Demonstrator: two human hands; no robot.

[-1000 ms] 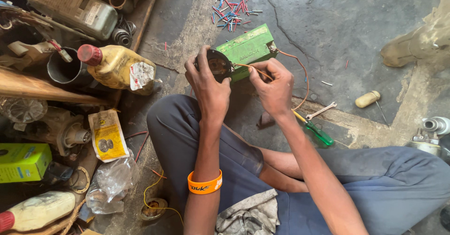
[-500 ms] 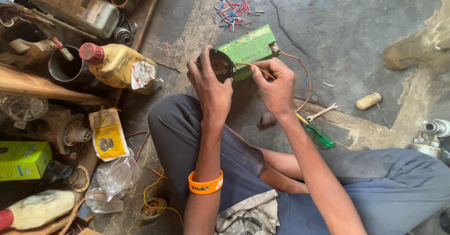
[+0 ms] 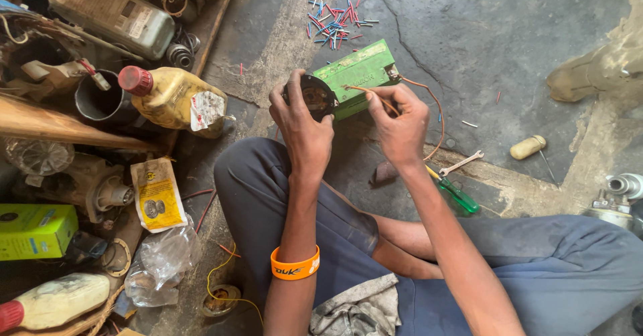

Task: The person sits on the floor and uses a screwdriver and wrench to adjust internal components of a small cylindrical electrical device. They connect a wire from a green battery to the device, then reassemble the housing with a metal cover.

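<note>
We sit on the cracked concrete floor (image 3: 536, 54) with our knees drawn up. Our left hand (image 3: 305, 125) is wrapped around a round black part (image 3: 316, 96), pressing it against the near end of a green battery (image 3: 358, 75) that lies on the floor just ahead of us. Our right hand (image 3: 400, 125) is pinched shut on a thin orange wire (image 3: 365, 91) whose tip crosses the battery's top; a second orange wire (image 3: 435, 118) loops from the battery's far right corner around behind that hand. The two hands sit just beside each other, not touching. An orange wristband (image 3: 295, 267) rings our left forearm.

Beyond the battery, cut bits of red and blue wire insulation (image 3: 335, 18) are scattered. Near our right forearm lie a green-handled screwdriver (image 3: 459, 195) and a small spanner (image 3: 462, 164), with a wooden handle (image 3: 528, 147) further right. To our left stands a yellow oil bottle with a red cap (image 3: 171, 98), and a green box (image 3: 37, 230) lies at the floor's left edge.
</note>
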